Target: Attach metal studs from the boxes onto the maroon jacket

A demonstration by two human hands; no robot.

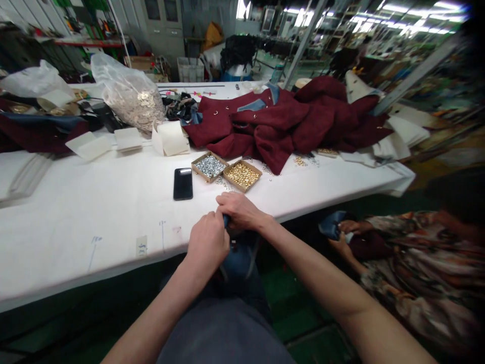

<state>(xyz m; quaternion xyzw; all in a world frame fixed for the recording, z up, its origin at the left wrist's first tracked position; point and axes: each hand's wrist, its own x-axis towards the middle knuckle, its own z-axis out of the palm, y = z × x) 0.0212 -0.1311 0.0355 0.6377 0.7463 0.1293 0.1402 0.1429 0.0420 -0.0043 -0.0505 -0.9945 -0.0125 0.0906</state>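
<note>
At the table's front edge, my left hand (208, 236) and my right hand (239, 208) are closed close together. A small blue piece (226, 220) shows between them; the rest of it is hidden by my fingers, so I cannot tell its kind. Just beyond my hands stand two shallow cardboard boxes. The left box (209, 180) holds small silver metal pieces (209, 166), and the right box (242, 190) holds gold ones (242, 174). Some loose pieces lie around them. A black phone (183, 184) lies to the left of the boxes.
Dark red garments (280, 121) are heaped across the back of the white table (113, 217). A clear bag (127, 96) of small pieces stands farther left, near white folded cards (172, 138). On the right, a person (420, 263) in patterned sleeves handles dark red and blue cloth.
</note>
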